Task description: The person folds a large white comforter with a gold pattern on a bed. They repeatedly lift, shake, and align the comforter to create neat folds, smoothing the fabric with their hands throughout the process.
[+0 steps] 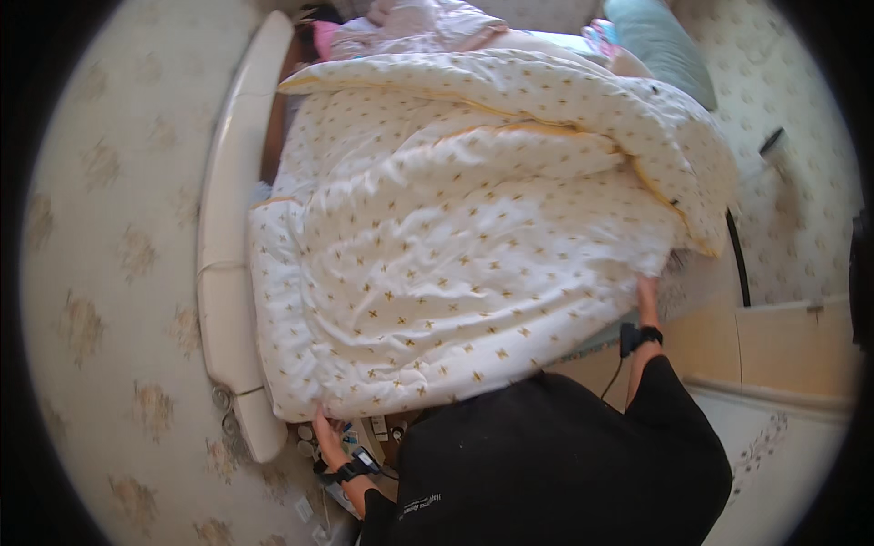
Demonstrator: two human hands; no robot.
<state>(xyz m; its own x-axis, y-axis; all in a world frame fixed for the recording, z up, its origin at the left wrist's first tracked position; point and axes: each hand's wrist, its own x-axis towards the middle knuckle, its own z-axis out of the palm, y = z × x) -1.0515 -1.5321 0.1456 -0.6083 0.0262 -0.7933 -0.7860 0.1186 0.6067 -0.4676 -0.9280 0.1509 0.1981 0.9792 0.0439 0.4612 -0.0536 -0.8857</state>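
Observation:
A white quilt (437, 259) with small golden-brown cross motifs and yellow piping spreads over the bed before me, rumpled in the middle. Its far part is folded over in a thick roll. At the near left corner my left hand (329, 424) grips the quilt's edge, fingers partly hidden by the fabric. My right hand (648, 285) holds the quilt's right edge, farther from my body; most of its fingers are out of sight in the cloth. Between my hands the near edge runs taut in front of my torso. Both wrists carry black straps with small devices.
A cream padded headboard (235, 246) borders the bed's left side. Crumpled pale pink cloth (423, 24) and a grey-green cushion (659, 51) lie beyond the quilt. Small items crowd a bedside surface (375, 437) near my left hand. Light wooden cabinets (785, 348) stand at right.

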